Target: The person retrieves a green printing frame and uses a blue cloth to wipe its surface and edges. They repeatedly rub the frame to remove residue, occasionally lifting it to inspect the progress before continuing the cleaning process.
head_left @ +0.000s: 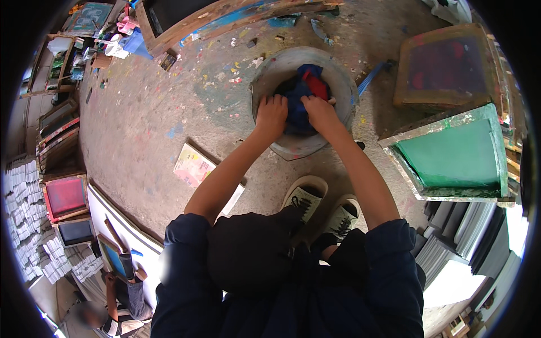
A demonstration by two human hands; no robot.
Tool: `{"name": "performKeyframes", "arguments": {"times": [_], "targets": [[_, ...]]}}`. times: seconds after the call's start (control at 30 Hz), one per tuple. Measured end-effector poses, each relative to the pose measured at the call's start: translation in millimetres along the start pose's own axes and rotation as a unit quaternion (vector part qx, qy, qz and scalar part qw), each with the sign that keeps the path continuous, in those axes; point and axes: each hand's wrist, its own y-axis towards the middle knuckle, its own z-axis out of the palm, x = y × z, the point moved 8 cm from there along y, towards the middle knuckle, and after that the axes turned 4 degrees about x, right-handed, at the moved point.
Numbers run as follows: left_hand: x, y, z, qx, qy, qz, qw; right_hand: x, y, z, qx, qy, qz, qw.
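Note:
A round grey bucket (341, 73) stands on the floor in front of my feet. Inside it lies a bundled dark blue cloth (298, 112) with a bright red patch (315, 84) on its far right side. My left hand (272, 115) reaches over the bucket's left side, fingers curled on the cloth's left edge. On the other side, my right hand (320, 112) grips the cloth just below the red patch. Both palms face down, so the fingertips are partly hidden. The bottom of the bucket is covered by the cloth and shadow.
Framed screens, one purple (445, 65) and one green (453, 152), lean at the right. A printed booklet (194, 166) lies left of my arm. A wooden frame (225, 25) crosses the far side. Another person (132, 296) works at a white table (127, 225) lower left.

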Motion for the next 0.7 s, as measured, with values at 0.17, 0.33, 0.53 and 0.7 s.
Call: {"name": "performKeyframes", "arguments": {"times": [0.17,0.33,0.53,0.7], "targets": [[2,3,3,0.001,0.042,-0.017,0.999,-8,-8,-54,-0.148,0.014,0.024,0.989],[-7,-5,13,0.108,-0.025,0.037,0.993,-23,-25,-109,-0.243,0.037,0.038,0.968],[-5,0,27,0.184,-0.031,0.026,0.982,-16,-26,-55,-0.063,-0.013,0.028,0.998],[14,-1,-26,0.029,-0.429,0.040,0.902,-4,-46,-72,-0.135,0.020,-0.040,0.990]]}}
